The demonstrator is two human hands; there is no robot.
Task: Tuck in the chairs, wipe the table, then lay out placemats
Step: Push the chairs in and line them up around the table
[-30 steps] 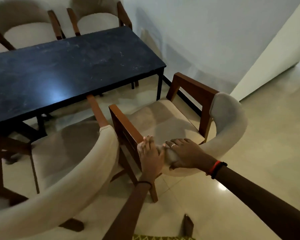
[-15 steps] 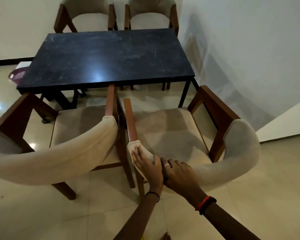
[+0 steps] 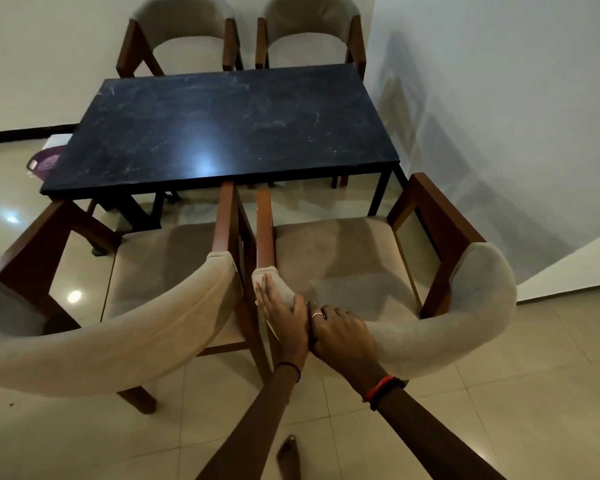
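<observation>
Chair at lower right of frame, in front of the table, looks heavy and stiff; its padded backrest is the best hold. Left hand lies flat there with fingers together, right hand curls over it.

Walls: plain white, meeting in a corner at right | skirting: dark strip along far wall | floor: glossy beige tiles, small bright glints at left | purple basket: on floor beyond the dark furniture, partly hidden | light: dim, soft shadows across right wall
</observation>
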